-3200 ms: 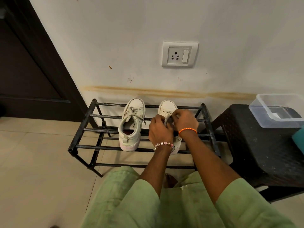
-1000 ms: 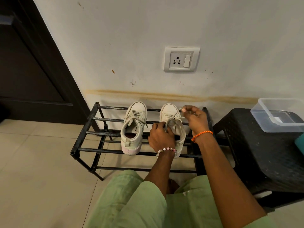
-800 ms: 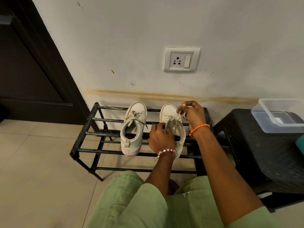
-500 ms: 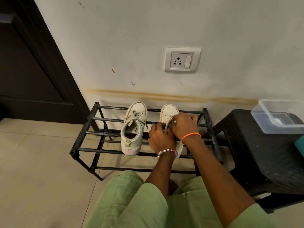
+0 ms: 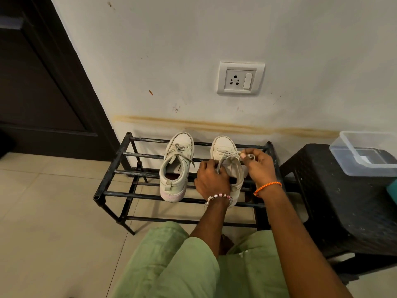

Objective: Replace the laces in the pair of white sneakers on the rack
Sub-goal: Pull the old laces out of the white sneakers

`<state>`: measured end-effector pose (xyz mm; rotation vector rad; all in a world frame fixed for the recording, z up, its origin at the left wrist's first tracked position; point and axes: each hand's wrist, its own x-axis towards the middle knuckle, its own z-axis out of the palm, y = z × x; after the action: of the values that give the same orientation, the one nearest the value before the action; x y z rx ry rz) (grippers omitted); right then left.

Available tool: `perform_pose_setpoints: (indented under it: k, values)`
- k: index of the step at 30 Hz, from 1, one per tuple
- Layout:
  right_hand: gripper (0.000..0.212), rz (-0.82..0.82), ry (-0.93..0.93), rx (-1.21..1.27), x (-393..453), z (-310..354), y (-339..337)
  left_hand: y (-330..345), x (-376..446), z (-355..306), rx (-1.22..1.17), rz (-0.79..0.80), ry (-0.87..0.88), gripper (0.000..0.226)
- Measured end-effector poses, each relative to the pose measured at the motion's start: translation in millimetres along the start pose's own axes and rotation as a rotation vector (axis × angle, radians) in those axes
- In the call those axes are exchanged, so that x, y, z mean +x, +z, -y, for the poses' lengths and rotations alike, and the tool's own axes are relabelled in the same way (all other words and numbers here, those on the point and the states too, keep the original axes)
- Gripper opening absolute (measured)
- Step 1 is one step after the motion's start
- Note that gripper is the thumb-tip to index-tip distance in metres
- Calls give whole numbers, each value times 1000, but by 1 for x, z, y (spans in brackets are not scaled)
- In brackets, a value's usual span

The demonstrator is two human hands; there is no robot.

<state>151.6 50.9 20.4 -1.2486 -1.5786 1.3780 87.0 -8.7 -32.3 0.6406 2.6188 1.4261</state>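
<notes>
your right hand (image 5: 258, 166) has swung back out from the tongue, pinching the lace (image 5: 227, 156) and drawing it sideways; your left hand (image 5: 211, 181) grips the right sneaker (image 5: 225, 151) near the rack's (image 5: 111, 166) right end. unlacing looks underway; the left sneaker (image 5: 177, 166) is untouched.

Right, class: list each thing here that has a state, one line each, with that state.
Left sneaker: laced, tied, on rack.
Right sneaker: lace being pulled loose.
Left hand: holds the right sneaker.
Right hand: pinches the lace.
Clear container: lidless, on stool.
</notes>
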Motion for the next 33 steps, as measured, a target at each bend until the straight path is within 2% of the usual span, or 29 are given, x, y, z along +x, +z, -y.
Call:
perform_pose_setpoints:
  k: [4,5,6,7,11,13,14,20,24,26,30,33]
  values:
    - [26,-3,178,416,16,9,5,0,0,-1,4,4,0,21]
    - [27,-9,205,459,19,11,8,1,0,-1,7,8,0,21]
    - [27,-20,196,404,23,12,11,0,1,0,11,13,-1,21]
    - [26,-24,142,242,26,12,14,0,1,0,14,17,-2,21]
    - [14,81,-163,-671,29,1,21,-1,1,1,12,24,-21,21]
    - [19,153,-211,-955,26,-5,19,-1,0,0,10,42,-51,21]
    - [20,166,-225,-992,23,-8,17,-2,-1,0,8,51,-64,21]
    - [19,35,-266,-877,2,-28,12,-5,-2,-4,18,79,-103,20]
    - [12,-73,-232,-621,-9,-39,8,-6,-1,-4,22,75,-104,18]
    - [12,-98,-114,-390,-10,-34,5,-5,-1,-5,16,71,-113,18]
    - [28,-154,207,99,5,-22,3,-5,-3,-7,13,74,-115,18]
    - [34,-152,247,255,14,-13,11,-7,-3,-7,18,83,-123,17]
